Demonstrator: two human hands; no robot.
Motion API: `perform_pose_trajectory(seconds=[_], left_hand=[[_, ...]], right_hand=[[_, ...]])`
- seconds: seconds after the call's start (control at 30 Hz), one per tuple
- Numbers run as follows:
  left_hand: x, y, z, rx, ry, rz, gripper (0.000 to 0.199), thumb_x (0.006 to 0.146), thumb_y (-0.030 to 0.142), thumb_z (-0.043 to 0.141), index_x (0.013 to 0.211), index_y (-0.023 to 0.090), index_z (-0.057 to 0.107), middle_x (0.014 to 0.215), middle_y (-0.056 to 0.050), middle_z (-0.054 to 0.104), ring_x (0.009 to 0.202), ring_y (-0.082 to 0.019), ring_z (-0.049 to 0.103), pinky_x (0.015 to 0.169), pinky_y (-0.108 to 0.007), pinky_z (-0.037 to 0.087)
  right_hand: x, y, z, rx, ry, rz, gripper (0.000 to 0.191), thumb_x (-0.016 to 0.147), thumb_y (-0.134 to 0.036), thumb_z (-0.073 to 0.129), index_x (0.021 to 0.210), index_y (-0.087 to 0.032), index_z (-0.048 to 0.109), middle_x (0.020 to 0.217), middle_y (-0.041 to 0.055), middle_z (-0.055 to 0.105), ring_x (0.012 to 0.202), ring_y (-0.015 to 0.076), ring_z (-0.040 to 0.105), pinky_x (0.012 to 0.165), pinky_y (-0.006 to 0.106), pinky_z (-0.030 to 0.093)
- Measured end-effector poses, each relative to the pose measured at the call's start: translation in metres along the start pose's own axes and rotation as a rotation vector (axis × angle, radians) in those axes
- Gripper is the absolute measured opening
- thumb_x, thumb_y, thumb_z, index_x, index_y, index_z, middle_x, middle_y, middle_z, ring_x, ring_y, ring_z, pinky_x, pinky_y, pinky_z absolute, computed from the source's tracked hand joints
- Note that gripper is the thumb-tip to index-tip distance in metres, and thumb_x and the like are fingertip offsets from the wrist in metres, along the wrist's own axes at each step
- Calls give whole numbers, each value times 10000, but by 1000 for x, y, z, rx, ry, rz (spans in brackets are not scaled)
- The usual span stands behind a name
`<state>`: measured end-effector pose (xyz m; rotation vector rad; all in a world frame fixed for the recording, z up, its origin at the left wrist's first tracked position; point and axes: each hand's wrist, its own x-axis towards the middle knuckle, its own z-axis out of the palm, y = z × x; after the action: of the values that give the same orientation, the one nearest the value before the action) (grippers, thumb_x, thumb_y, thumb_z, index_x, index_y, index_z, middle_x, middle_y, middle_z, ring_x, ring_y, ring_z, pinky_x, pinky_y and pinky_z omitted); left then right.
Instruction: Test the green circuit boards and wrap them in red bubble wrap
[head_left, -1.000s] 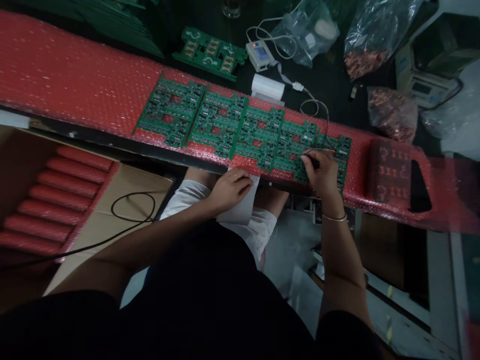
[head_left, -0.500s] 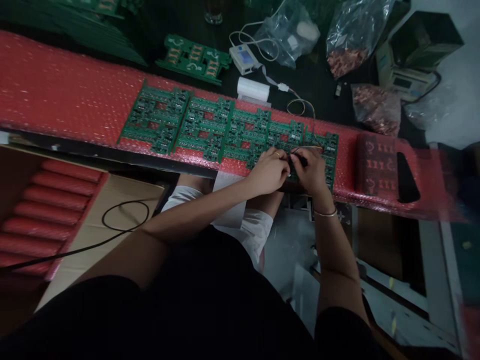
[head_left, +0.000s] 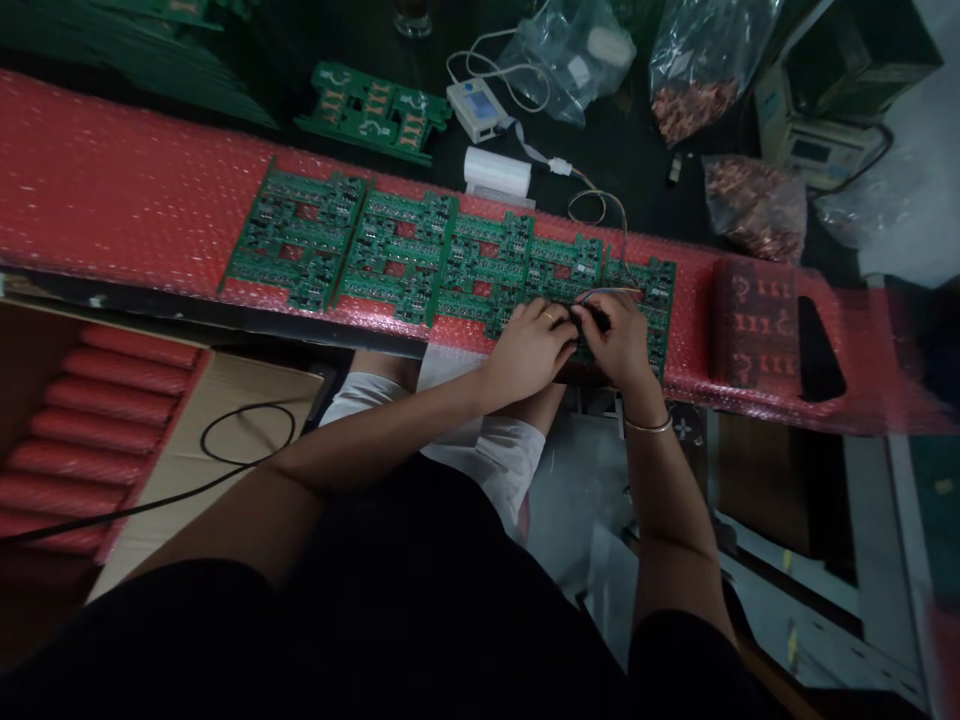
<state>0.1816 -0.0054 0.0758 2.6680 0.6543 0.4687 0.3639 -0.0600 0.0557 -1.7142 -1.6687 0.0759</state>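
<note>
A row of green circuit boards (head_left: 397, 250) lies on red bubble wrap (head_left: 135, 170) along the front of the table. My left hand (head_left: 531, 345) is closed, its fingers curled down over the boards right of the middle; what lies beneath its fingertips is hidden. Right beside it, my right hand (head_left: 621, 338) is pinched around the end of a thin coloured wire cable (head_left: 615, 291), above the rightmost boards. That cable runs back to a white plug (head_left: 559, 167) and a small white box with a screen (head_left: 478, 107). The fingertips of both hands nearly meet.
Behind the row lie a white roll (head_left: 497, 171) and stacked green boards (head_left: 375, 112). Plastic bags of copper-coloured parts (head_left: 757, 205) stand at the back right. A wrapped board stack (head_left: 757, 325) sits at the right. Red rolls (head_left: 97, 430) fill a carton at lower left.
The view has shifted slightly, so the boards appear a little further left. Both hands stay together over the same boards, with only small finger movement.
</note>
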Motion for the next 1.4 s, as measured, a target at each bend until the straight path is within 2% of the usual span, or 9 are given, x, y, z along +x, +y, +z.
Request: perform_pose_trajectory(seconds=[0.13,0.23,0.33,0.5,0.63,0.8,1.07,1.23,1.4], left_hand=[[-14,-5,6,101,32,197,227,1021,239,590,1170,197,755,1273,-116,686,1269,-306,552,1013,-454,466],[-14,-6,12,146,54,224,244,1035,212,549,1150,183,762,1257,-121,698,1232,-293,582,995,-445,475],[-15,-7,14,121,80,228,231,1036,221,558,1136,180,762,1246,-122,706,1229,-292,591,995,-445,476],[-43,-16,5,-11,157,170,308,1027,351,613,1276,188,693,1259,-117,697,1186,-282,603,979,-438,501],[-76,-34,-12,-55,266,85,218,1052,278,541,1053,162,725,1081,-97,708,1008,-229,636,906,-390,545],[-104,-52,-23,-92,295,-9,145,1017,222,578,1014,177,715,1050,-84,703,1005,-218,652,916,-379,573],[-116,-59,-19,-147,216,-85,144,983,222,604,1026,189,739,1074,-93,694,1046,-241,656,961,-416,587],[-116,-63,-8,-93,161,-34,153,968,215,635,1077,187,739,1102,-99,685,1078,-251,651,970,-413,582],[-113,-68,6,-43,185,18,174,998,201,588,1039,175,755,1036,-104,696,995,-240,645,911,-392,573]], right_hand=[[2,-5,-3,-36,11,12,274,1015,-491,583,912,-259,689,975,68,782,975,252,712,909,441,563],[5,-11,-7,-18,62,28,281,990,-500,631,853,-263,695,953,65,793,966,254,729,902,446,586],[9,-19,-10,43,88,36,252,995,-473,631,891,-261,719,968,56,801,954,243,747,915,438,597],[17,-29,-5,116,26,12,204,1006,-410,611,1055,-253,732,1045,56,800,1010,237,747,932,419,593],[22,-30,3,122,-18,-31,163,1011,-357,594,1063,-260,714,1051,58,786,1036,239,727,937,418,580],[28,-30,5,42,-108,-69,170,1020,-331,544,1054,-273,700,1052,62,777,1047,258,708,966,445,558],[32,-29,6,-26,-153,-114,180,1012,-344,536,1034,-276,701,1041,62,782,1011,277,703,965,477,553],[30,-22,12,-2,-119,-69,177,987,-336,570,1090,-271,698,1096,75,782,1038,277,707,953,472,567],[27,-20,17,34,-87,-49,169,995,-341,569,1081,-260,691,1088,85,775,1053,270,703,935,457,575]])
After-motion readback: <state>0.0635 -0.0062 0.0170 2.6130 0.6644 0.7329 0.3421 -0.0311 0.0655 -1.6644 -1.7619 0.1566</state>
